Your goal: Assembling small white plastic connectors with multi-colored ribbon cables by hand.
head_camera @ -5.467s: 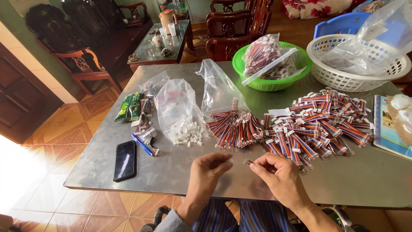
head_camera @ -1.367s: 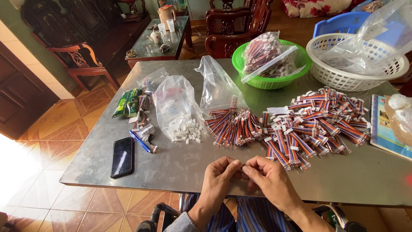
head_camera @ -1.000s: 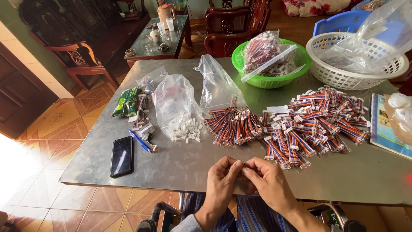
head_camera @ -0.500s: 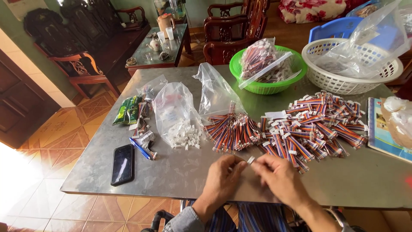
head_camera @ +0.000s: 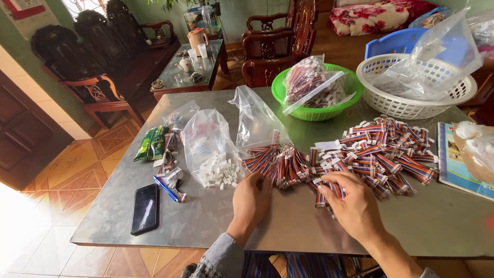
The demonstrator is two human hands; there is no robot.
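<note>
Left hand (head_camera: 252,198) rested palm-down on the metal table (head_camera: 437,226), fingertips touching the loose wire bundle (head_camera: 275,162); grip could not be told. Right hand (head_camera: 352,203) reached into the pile of finished wires (head_camera: 383,154), fingers curled together, pinching one. Bag of white connectors (head_camera: 213,154) lay just left.

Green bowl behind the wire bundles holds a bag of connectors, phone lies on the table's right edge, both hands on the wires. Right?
Not quite. The head view shows the phone near the table's left edge, left of the left hand. The rest holds: green bowl, right hand on the wire bundles.
</note>
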